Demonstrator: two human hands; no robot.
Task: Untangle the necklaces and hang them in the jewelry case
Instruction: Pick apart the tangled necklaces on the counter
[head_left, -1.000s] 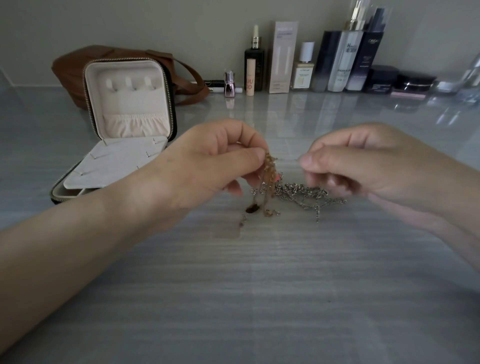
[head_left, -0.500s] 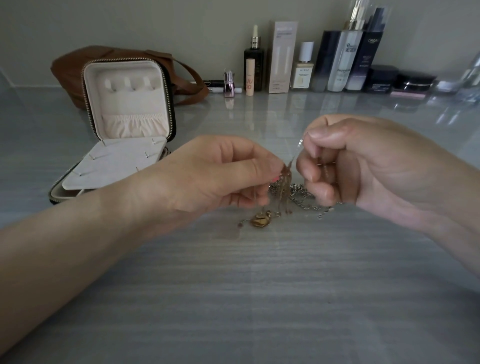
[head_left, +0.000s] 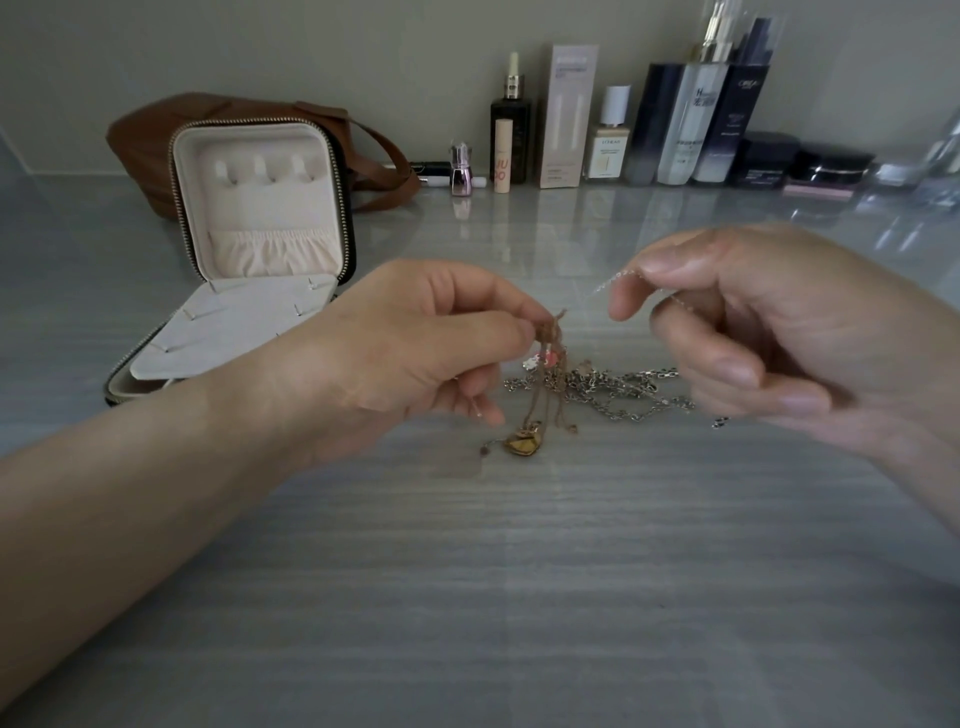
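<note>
**A:** Where do the necklaces lie?

**B:** In the middle of the grey table (head_left: 467, 597). The left hand (head_left: 415, 353) pinches the gold chain (head_left: 551, 332) between thumb and forefinger. Its amber pendant (head_left: 524, 444) touches the table at six o'clock under the fingers.

**A:** And the right hand?

**B:** The right hand (head_left: 769, 332) pinches a thin silver chain (head_left: 605, 283), blurred, which leaves the fingertips toward eight o'clock. A thicker silver chain (head_left: 618, 387) lies in a heap on the table between both hands.

**A:** The jewelry case?

**B:** The jewelry case (head_left: 260, 234) stands open at ten o'clock with its lid upright, well apart from the heap. It is just before a brown leather bag (head_left: 150, 140). Cosmetic bottles (head_left: 675, 124) line the far edge from twelve to two o'clock. The widest stretch of table is toward six o'clock.
</note>
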